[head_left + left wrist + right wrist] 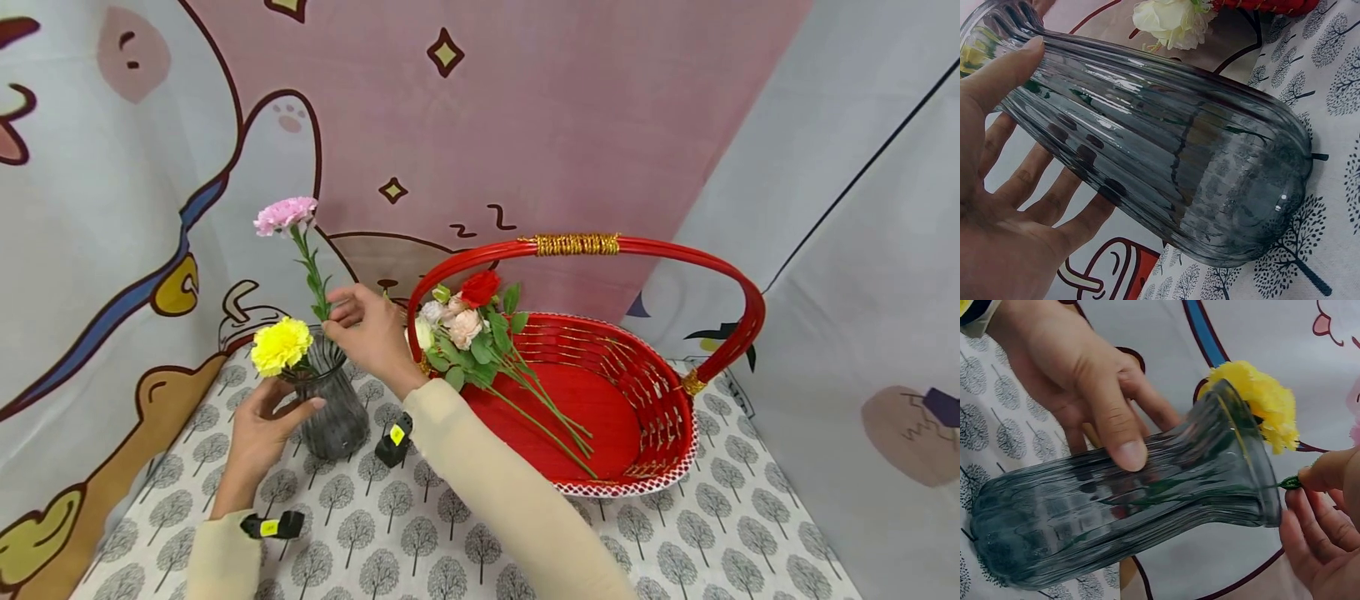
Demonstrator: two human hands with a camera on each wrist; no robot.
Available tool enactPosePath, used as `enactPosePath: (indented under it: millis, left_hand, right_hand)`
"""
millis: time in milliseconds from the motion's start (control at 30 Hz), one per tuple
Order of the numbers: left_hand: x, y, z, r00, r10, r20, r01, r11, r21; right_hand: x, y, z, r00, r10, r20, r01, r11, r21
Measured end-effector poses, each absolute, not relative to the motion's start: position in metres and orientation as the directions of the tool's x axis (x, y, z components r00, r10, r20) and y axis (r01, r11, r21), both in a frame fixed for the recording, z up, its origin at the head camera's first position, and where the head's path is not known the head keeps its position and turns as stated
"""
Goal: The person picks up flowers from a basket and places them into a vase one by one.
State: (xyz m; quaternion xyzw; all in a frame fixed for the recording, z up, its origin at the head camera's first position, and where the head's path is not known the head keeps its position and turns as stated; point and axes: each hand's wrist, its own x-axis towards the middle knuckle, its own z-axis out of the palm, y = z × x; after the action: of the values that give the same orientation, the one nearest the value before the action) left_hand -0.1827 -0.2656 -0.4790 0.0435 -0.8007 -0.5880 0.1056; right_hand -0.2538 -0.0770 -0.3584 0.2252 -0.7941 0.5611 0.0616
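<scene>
A ribbed grey glass vase (335, 417) stands on the table, and its flared neck and rim show in the right wrist view. My left hand (258, 433) holds it near the neck, with the thumb on one side and the fingers (1025, 175) around the other. A yellow carnation (281, 345) sits in the vase, its bloom leaning over the rim. Above the mouth, my right hand (375, 333) pinches the green stem (1290, 482) of a pink carnation (285, 215). That stem's lower part runs down inside the glass.
Right of the vase is a red woven basket (592, 333) with a tall arched handle (675, 254). Inside lie a red rose (480, 288), pale roses (463, 327) and long green stems (547, 408). A tree-print cloth (420, 533) covers the table; a cartoon curtain (585, 125) hangs behind.
</scene>
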Motion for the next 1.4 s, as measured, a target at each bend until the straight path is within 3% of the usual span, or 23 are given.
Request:
enactPosePath:
  millis: [633, 1000, 1400]
  left_hand:
    - [-0.185, -0.267, -0.483, -0.972, -0.179, 0.149, 0.092, 0.296, 0.951]
    - [-0.184, -0.266, -0.481, -0.969, -0.179, 0.168, 0.111, 0.290, 0.951]
    - [-0.186, -0.269, -0.486, -0.963, -0.176, 0.202, 0.142, 0.303, 0.942]
  right_hand:
    - [-0.246, -0.084, -0.375, -0.908, -0.242, 0.342, -0.416, 0.427, -0.803]
    - [-0.238, -0.085, -0.366, -0.861, -0.307, 0.406, -0.501, 0.656, -0.565]
    - [-0.231, -0.063, -0.365, -0.833, -0.406, 0.375, -0.551, 0.548, -0.629]
